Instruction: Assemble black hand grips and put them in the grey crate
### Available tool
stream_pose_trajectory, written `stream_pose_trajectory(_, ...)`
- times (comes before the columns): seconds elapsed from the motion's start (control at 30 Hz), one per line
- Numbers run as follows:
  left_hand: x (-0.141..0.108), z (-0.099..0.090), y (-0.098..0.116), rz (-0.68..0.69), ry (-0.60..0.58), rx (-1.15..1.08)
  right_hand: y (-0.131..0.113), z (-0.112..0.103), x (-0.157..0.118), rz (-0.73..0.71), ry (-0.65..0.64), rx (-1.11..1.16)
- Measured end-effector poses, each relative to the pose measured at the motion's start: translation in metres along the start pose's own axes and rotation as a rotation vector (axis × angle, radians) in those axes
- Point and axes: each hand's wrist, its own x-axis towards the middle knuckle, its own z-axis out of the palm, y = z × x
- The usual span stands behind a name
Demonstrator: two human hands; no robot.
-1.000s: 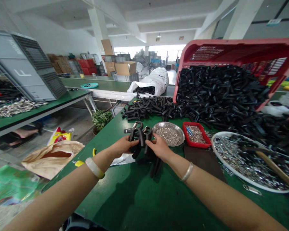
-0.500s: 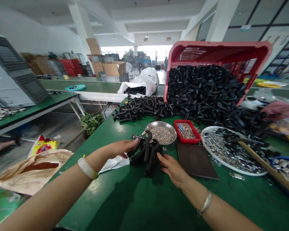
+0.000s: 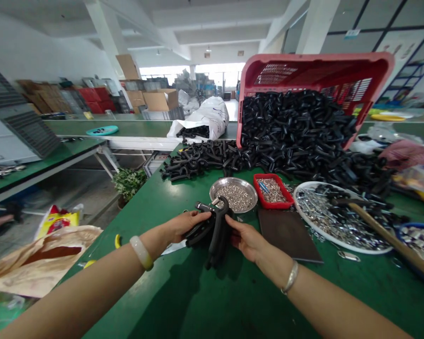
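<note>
1. The left hand [image 3: 187, 226] and right hand [image 3: 245, 240] are together, clamped from either side on a bundle of black plastic grip handles with a metal fitting [image 3: 217, 230].
2. The bundle sits between the hands over the green-topped counter [image 3: 198, 301]; whether it touches the counter, I cannot tell.
3. Just beyond the bundle lies a round steel tray of small silver parts [image 3: 233, 197].
4. Farther beyond the bundle, a heap of loose black plastic handles [image 3: 297, 127] spills from a tipped pink plastic crate [image 3: 314, 70].

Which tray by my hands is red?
The rectangular red plastic tray holding small metal parts, right of the round steel dish; the large round tray farther right is white.
</note>
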Motion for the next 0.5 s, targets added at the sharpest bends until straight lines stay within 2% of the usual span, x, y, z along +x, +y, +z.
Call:
stream_pose_trajectory(0.17, -0.002, 0.005, -0.022, 0.004, 0.065, 0.009, -0.002, -0.003, 0.000, 0.056, -0.023, -0.081)
stream_pose_trajectory(0.27, 0.003, 0.001, -0.026, -0.027, 0.065, 0.043, -0.007, -0.002, -0.003, 0.065, -0.028, -0.135)
stream_pose_trajectory(0.37, 0.000, 0.007, -0.027, -0.038, 0.071, 0.046, -0.005, 0.004, -0.007, 0.049, -0.070, -0.115)
stream_pose_trajectory(0.43, -0.009, 0.018, -0.032, 0.033, 0.087, 0.069, 0.000, 0.008, -0.012, 0.030, -0.090, -0.054)
stream_pose_trajectory(0.5, -0.022, 0.032, -0.040, 0.151, 0.101, 0.103, 0.008, 0.009, -0.019, -0.054, -0.065, -0.008)
